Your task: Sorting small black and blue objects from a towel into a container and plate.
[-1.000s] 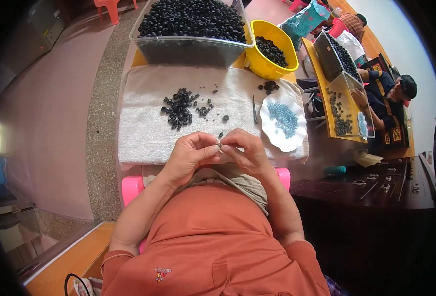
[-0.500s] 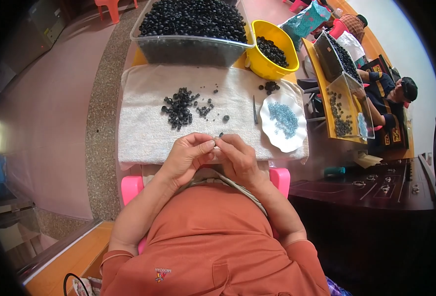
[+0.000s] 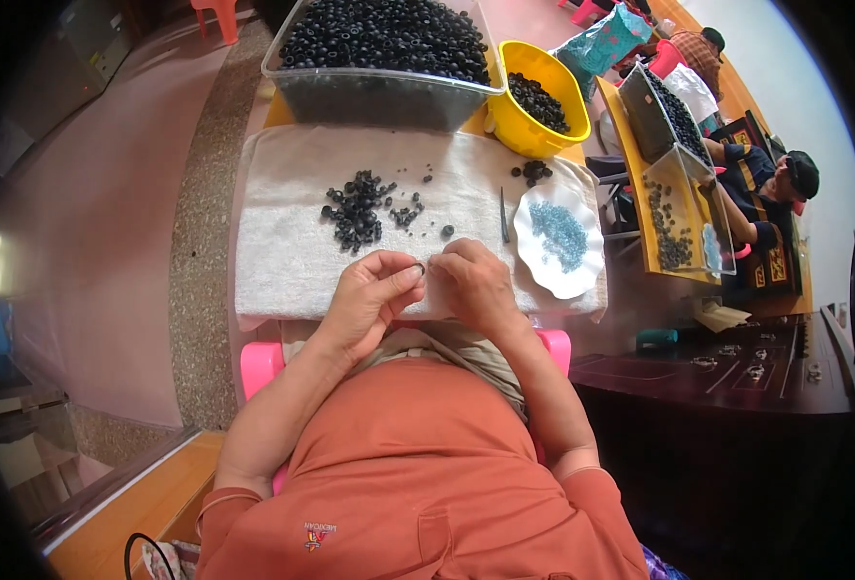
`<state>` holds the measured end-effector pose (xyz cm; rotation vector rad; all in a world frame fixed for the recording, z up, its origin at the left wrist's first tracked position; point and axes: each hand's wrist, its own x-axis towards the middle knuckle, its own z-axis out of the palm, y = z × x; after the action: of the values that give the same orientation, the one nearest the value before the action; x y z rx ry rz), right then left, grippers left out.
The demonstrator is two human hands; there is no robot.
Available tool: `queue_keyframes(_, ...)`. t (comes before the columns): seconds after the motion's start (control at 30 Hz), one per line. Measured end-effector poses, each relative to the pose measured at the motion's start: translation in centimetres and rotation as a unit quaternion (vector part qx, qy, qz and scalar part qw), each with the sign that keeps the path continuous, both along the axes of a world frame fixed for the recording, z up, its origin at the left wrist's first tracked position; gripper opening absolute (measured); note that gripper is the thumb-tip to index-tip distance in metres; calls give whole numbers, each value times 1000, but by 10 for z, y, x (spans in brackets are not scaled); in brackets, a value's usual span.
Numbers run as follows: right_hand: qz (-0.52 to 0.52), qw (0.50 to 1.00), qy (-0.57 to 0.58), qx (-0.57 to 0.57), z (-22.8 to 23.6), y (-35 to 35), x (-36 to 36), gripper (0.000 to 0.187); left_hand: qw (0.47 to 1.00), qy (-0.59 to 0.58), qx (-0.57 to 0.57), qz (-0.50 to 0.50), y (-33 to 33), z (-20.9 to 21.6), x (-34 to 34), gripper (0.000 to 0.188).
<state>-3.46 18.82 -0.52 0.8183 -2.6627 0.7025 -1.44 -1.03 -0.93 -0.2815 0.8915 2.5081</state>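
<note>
**Dark piece (image 3: 420,268) above the towel (image 3: 282,213)**

Small, perhaps curved, it is pinched in the left hand (image 3: 369,298) near the front edge; the right hand's (image 3: 480,290) grip cannot be told. Back edge: clear bin (image 3: 379,101) and yellow basin (image 3: 536,145) of black parts (image 3: 389,43). Right edge: white scalloped plate (image 3: 565,283) of pale-blue bits (image 3: 557,235).

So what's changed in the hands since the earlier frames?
Right hand has moved apart from the left hand, slightly forward; fingertips met before. The left still pinches a small dark piece; can't tell what the right holds. Black pile, white plate: unchanged.
</note>
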Motion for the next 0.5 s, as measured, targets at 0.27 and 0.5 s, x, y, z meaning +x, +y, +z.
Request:
queue_keyframes(0.27,14,994,-44,99,19,-1,-2,30,1000,13,-21,-6,-1,-1,-2,12)
queue_keyframes(0.5,24,992,-85,91,19,2,-9,32,999,19,-28,-5,0,-3,0,11)
